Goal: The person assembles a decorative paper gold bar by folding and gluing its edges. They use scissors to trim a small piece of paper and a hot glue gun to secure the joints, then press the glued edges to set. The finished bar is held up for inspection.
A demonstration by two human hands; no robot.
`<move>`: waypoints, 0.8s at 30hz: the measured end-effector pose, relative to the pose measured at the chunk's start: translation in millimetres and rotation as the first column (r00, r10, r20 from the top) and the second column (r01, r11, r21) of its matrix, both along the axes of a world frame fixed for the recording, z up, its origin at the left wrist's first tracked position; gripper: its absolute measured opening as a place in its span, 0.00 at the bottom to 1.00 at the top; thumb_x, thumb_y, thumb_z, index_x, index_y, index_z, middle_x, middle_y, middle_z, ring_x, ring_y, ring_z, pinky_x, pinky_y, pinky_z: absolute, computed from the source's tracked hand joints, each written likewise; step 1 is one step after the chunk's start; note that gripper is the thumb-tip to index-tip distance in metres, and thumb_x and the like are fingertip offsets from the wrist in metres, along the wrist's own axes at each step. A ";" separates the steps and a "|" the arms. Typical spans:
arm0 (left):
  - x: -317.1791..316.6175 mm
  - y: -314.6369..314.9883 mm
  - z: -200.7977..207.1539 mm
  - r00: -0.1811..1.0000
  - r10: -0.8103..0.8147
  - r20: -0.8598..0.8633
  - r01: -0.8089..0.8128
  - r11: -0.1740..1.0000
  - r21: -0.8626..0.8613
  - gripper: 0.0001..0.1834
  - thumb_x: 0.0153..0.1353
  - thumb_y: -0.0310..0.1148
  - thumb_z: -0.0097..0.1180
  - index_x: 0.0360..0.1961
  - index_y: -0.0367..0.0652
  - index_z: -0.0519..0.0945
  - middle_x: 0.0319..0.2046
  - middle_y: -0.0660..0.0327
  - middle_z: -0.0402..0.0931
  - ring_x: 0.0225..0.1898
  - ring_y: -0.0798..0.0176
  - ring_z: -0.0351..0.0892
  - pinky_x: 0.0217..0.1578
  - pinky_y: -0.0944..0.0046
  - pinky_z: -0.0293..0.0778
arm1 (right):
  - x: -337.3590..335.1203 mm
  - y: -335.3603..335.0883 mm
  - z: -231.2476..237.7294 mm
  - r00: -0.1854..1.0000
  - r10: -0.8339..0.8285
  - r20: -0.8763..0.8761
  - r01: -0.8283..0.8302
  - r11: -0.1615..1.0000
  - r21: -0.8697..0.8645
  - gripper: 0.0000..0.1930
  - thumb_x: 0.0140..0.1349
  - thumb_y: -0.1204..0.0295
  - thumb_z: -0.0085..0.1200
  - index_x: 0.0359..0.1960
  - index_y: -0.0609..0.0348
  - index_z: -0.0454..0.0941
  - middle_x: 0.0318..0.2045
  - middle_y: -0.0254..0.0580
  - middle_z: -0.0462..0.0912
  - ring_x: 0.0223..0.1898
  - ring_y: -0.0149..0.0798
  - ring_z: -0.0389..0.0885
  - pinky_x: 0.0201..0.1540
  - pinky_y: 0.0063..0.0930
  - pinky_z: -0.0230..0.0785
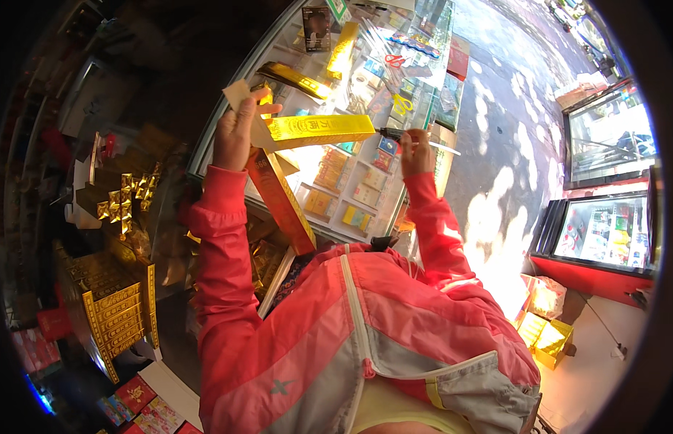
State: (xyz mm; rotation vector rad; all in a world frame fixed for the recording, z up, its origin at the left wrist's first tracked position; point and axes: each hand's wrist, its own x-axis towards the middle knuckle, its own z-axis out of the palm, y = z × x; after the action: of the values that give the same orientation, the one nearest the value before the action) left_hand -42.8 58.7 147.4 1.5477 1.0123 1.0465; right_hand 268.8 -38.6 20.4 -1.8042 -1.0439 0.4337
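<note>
A long glossy yellow-gold carton lies crosswise over the glass counter. My left hand grips its left end, where a pale flap stands open; some fingers are stretched past the end. At the carton's right end my right hand is closed around a slim tool with a black end pointing at the carton. A thin pale shaft sticks out on the hand's other side; the kind of tool is unclear. Below my left hand a long red-orange carton slants down toward my jacket.
Small packets fill the compartments of the glass display counter. On its top lie yellow-handled scissors, red-handled scissors and more gold cartons. Stacked gold boxes stand at left. A glass-fronted cabinet is at right.
</note>
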 end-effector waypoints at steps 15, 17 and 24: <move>-3.6 -9.7 -0.2 0.954 0.032 0.298 -0.002 0.995 -0.101 0.22 0.73 0.44 0.44 0.56 0.35 0.72 0.30 0.60 0.80 0.36 0.67 0.80 0.43 0.68 0.74 | 37.9 -16.9 -8.8 0.914 0.141 -0.380 -0.062 0.975 0.213 0.13 0.67 0.73 0.48 0.50 0.66 0.68 0.34 0.44 0.77 0.31 0.35 0.79 0.37 0.32 0.78; -5.3 -11.0 0.5 0.968 0.024 0.251 -0.005 0.997 -0.079 0.23 0.73 0.45 0.43 0.56 0.35 0.71 0.28 0.61 0.79 0.36 0.67 0.80 0.44 0.68 0.74 | 17.6 -18.4 31.0 0.808 0.351 -0.473 -0.152 0.901 0.407 0.13 0.66 0.74 0.48 0.50 0.67 0.68 0.31 0.41 0.77 0.30 0.33 0.79 0.35 0.29 0.77; -2.2 -14.2 1.1 0.964 0.053 0.259 -0.038 0.997 -0.062 0.23 0.74 0.46 0.43 0.56 0.36 0.71 0.28 0.62 0.79 0.37 0.66 0.81 0.45 0.67 0.74 | -83.4 7.4 90.0 0.438 0.548 -0.713 -0.421 0.826 0.376 0.13 0.64 0.77 0.48 0.50 0.63 0.68 0.32 0.42 0.78 0.24 0.33 0.77 0.29 0.26 0.74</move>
State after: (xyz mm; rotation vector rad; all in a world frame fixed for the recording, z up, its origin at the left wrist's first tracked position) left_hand -45.0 44.5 148.5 1.3061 0.8893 1.2079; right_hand 185.4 -31.2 110.4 -0.9016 -0.8592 1.3651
